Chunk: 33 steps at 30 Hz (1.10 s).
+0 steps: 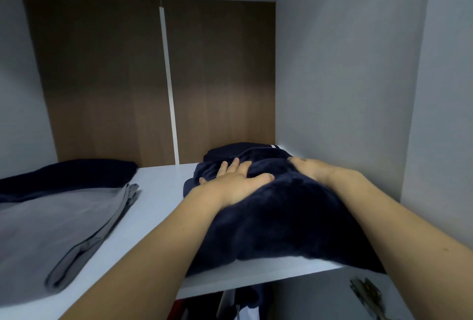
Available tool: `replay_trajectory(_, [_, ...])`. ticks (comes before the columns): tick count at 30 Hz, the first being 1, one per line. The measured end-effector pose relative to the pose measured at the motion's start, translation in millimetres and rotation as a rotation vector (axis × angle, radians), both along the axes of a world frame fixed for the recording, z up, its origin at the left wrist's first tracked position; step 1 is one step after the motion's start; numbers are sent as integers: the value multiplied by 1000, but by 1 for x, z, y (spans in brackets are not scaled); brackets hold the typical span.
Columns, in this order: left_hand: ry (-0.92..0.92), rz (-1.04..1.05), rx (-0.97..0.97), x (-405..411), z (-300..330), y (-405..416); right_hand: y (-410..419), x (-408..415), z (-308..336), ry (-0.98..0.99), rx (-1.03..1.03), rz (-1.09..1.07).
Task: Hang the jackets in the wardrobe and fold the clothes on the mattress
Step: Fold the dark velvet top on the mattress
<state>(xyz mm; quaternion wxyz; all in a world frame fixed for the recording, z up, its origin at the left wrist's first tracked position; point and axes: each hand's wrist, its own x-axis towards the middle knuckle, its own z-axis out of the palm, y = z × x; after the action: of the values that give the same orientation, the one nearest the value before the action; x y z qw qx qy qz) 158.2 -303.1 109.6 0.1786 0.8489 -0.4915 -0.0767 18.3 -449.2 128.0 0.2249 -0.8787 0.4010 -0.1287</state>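
No text, label, brand, number or sign can be read anywhere on the clothes, the shelf or the wardrobe walls.

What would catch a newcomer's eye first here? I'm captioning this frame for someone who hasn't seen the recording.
First, the two bare arms reaching in from below, with the left hand and right hand pressed on a dark navy fleece bundle at the right end of the white wardrobe shelf. Next, the folded grey garment on the shelf's left, with another dark garment behind it.
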Motion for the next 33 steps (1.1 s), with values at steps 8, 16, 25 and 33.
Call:
replay_trajectory(8, [31, -9, -14, -5, 6, 9, 27, -17, 23, 72, -219, -5])
replay_trajectory(16, [-110, 8, -163, -38, 52, 65, 83, -72, 54, -82, -469, 37])
replay_trajectory(25, [-584, 32, -339, -102, 61, 122, 145, -132, 45, -178, -564, 57])
replay_trajectory(33, [-687, -83, -295, -148, 49, 178, 210, -204, 37, -181, -558, 3])
